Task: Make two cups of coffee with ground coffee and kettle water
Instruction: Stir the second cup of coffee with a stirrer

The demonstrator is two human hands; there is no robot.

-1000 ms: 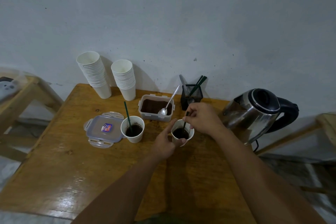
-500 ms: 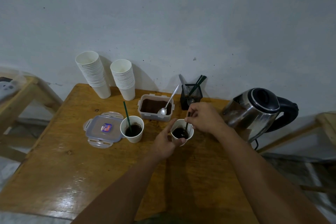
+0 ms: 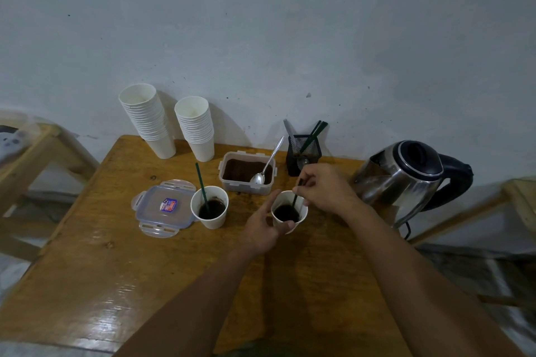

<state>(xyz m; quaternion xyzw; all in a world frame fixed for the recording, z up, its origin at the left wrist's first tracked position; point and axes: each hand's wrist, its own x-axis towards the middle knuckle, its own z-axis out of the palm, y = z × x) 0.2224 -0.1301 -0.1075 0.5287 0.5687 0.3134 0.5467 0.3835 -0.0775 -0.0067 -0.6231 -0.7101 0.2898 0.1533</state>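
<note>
Nearly done — both cups dark with coffee. Left hand [image 3: 262, 229] gripping right cup [image 3: 289, 211]; right hand [image 3: 326, 187] pinching its stirrer [image 3: 295, 198]. Left cup [image 3: 209, 206] already holding a stirrer — only stirring left.

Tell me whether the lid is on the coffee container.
No: the lid lies flat on the table, left of the open coffee container.

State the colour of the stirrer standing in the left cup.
Dark green stirrer, in the head view.
</note>
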